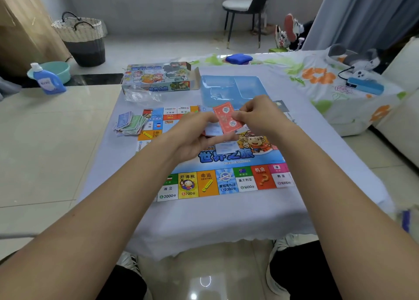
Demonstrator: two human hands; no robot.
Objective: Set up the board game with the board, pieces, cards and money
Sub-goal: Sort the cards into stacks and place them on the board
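Here the right hand [256,116] pinches a red note [227,118] by its right edge above the middle of the board [229,182], while the left hand [199,136] cups a thin stack of notes [213,132] beneath. The red note's long axis runs far-left to near-right, face up. A loose pinch could drop it into the sorted money pile [130,123] at far left, mixing denominations.

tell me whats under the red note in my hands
Under the red note, the left hand holds a stack of more notes; only a pale blue one shows. The rest are covered.
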